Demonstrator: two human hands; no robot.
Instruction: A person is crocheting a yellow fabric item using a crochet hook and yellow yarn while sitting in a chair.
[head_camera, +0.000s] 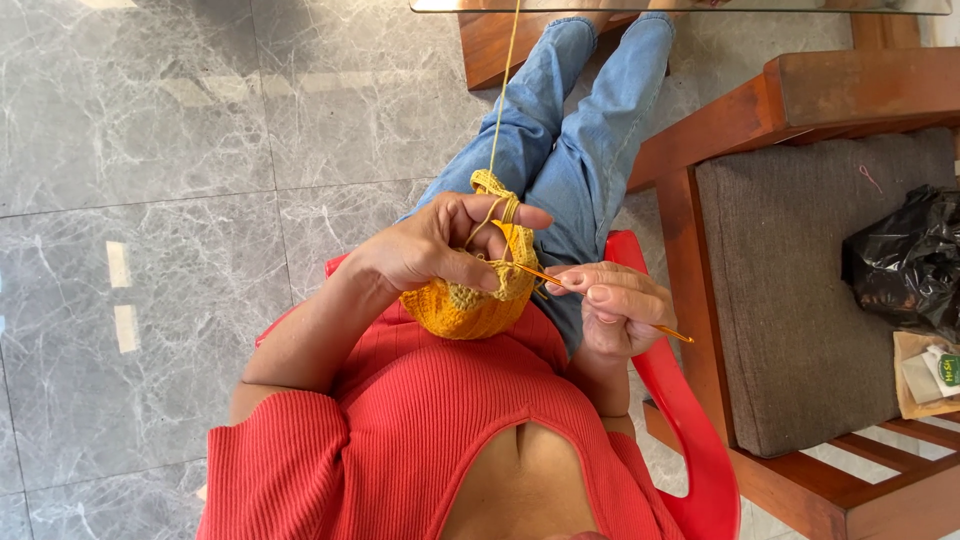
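Over the lap, the left hand (435, 245) pinches the yellow crochet piece (470, 305), yarn (503, 90) looped over its forefinger, probably for tension; the right hand (615, 305) pinches the hook (560, 284), its tip at the piece's edge

Centre of the frame: mustard-yellow crocheted piece (470, 305), with matching yellow yarn strand (503, 90) running to the top edge. Orange-gold crochet hook (600, 303) right of centre. Lower centre: ribbed coral-red top (420, 440). Upper centre: faded blue jeans (570, 130). Red plastic chair (690, 440). Left: grey marble-veined floor tiles (150, 200). Right: reddish-brown wooden armchair (800, 95) with grey cushion (790, 290); glossy black bag (905, 260).
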